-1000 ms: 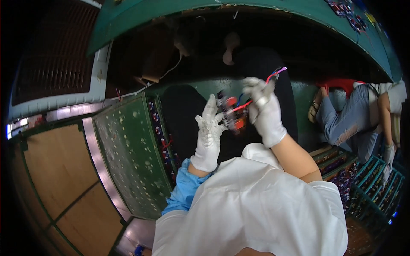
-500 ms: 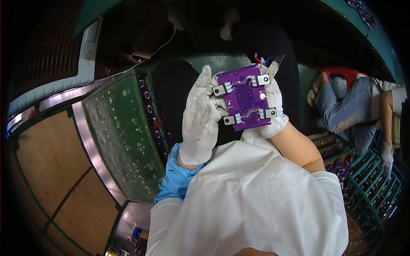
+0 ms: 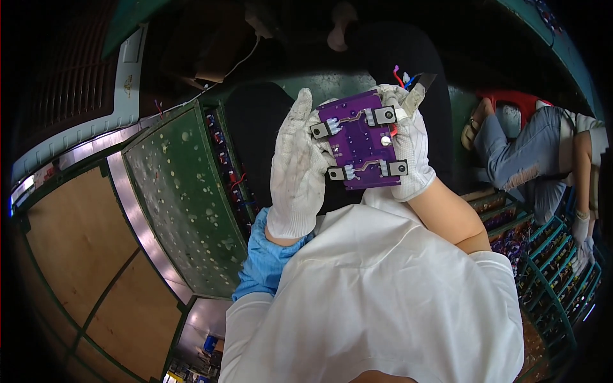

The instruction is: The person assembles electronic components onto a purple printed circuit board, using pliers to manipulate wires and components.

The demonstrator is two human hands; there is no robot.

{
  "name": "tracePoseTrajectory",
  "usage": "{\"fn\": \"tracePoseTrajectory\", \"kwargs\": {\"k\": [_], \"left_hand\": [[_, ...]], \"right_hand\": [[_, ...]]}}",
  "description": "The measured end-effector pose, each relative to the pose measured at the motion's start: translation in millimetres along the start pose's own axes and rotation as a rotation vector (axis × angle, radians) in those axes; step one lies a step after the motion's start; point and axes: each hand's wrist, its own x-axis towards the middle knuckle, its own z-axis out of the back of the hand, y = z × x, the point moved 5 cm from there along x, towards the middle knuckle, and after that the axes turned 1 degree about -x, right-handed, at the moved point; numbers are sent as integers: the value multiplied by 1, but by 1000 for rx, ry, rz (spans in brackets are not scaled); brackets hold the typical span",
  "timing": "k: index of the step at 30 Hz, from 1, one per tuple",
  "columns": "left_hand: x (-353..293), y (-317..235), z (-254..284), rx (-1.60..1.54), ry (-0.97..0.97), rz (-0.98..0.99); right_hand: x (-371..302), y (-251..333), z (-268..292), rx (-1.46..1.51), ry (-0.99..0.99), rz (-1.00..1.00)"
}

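Observation:
A purple circuit board (image 3: 357, 142) is held up in front of my white top, its soldered face towards me. Metal-tabbed parts with white dabs stick out at its four corners. My left hand (image 3: 297, 163), in a soiled white glove, grips the board's left edge, with one finger stretched upward along it. My right hand (image 3: 414, 143), also gloved, holds the right side, its palm partly hidden behind the board. A dark flat blade-like piece (image 3: 423, 84) juts from my right fingers; its exact kind is unclear. Red and blue wires (image 3: 403, 78) rise beside it.
A speckled green panel (image 3: 182, 198) stands to my left, with boards and wires (image 3: 223, 159) along its edge. Green racks (image 3: 552, 274) full of boards are at the right. Beyond them a seated co-worker's gloved hand (image 3: 581, 242) reaches to the racks. A pale cable (image 3: 239, 69) runs at the far left.
The board and both my hands have shifted slightly left and away from me. The red and blue wires now show more beside the blade-like piece. The co-worker's hands have moved over the rack.

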Motion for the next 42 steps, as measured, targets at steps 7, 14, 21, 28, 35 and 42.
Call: {"fn": "tracePoseTrajectory", "kwargs": {"k": [7,14,21,28,35,42], "left_hand": [[-4,-7,-7,91,42,-14],[-5,-9,-13,41,83,78],[-5,-9,-13,89,37,81],[-2,-2,-7,47,46,88],[2,-1,1,81,35,18],[4,7,7,20,36,35]], "right_hand": [[12,-25,8,221,190,-258],[-8,-27,-23,1144,607,-776],[3,-44,-12,878,487,-679],[7,-37,-14,673,481,-508],[14,-40,-6,438,270,-395],[24,-39,4,-273,336,7]]}}
